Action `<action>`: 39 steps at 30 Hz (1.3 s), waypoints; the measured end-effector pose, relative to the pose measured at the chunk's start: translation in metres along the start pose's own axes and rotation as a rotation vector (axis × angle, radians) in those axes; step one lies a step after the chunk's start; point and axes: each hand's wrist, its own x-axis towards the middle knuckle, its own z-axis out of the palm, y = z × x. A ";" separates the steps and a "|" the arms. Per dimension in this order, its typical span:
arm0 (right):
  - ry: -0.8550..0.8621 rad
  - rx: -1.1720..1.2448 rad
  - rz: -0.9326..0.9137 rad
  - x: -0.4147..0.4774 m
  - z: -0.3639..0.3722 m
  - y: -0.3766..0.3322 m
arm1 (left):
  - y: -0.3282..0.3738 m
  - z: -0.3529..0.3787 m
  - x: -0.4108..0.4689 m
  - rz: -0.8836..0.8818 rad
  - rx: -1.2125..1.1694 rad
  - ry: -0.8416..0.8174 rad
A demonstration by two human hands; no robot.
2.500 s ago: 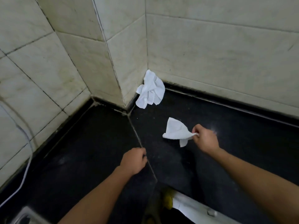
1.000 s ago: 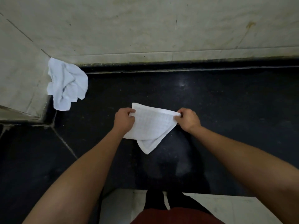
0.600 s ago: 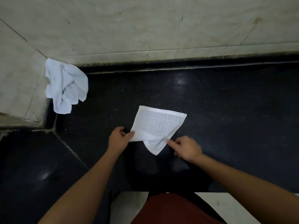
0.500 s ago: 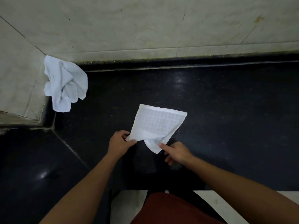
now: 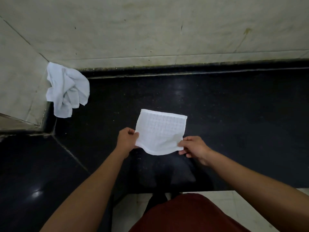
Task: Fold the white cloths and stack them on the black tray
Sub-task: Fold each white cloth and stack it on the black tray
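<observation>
Dark red fabric of the person's clothing fills the bottom edge of the view, with a strip of pale tiled floor beside it. Two bare forearms reach forward from there over the polished black stone counter, which carries faint light reflections and a diagonal seam on its left side.

The left hand is closed in a pinch on the near left corner of a flat white square cloth with a fine woven grid pattern; thumb on top, fingers curled beneath the edge. The right hand is likewise closed in a pinch on the near right corner, thumb and forefinger on the hem and the other fingers loosely bent below. Between the two hands the near edge of this cloth sags in a shallow curve, so that edge is lifted, while the far part spreads out flat toward the wall with its far edge straight; whether the far part rests fully on the counter I cannot tell.

Farther off and well to the left, a crumpled white cloth lies bunched in the corner, partly on the counter and partly leaning against the wall. Behind everything rises the wall of large cream marble-look tiles, stained in places, meeting the counter along a dark grout line.
</observation>
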 end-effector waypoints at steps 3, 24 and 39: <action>0.032 -0.143 0.023 -0.003 -0.012 0.023 | -0.019 0.005 -0.012 -0.140 0.013 -0.048; -0.075 -1.518 -0.698 -0.013 -0.010 0.078 | -0.076 0.023 -0.075 0.530 1.043 -0.393; 0.103 -1.486 -0.874 -0.013 -0.015 0.089 | -0.096 0.030 -0.085 0.658 1.069 -0.321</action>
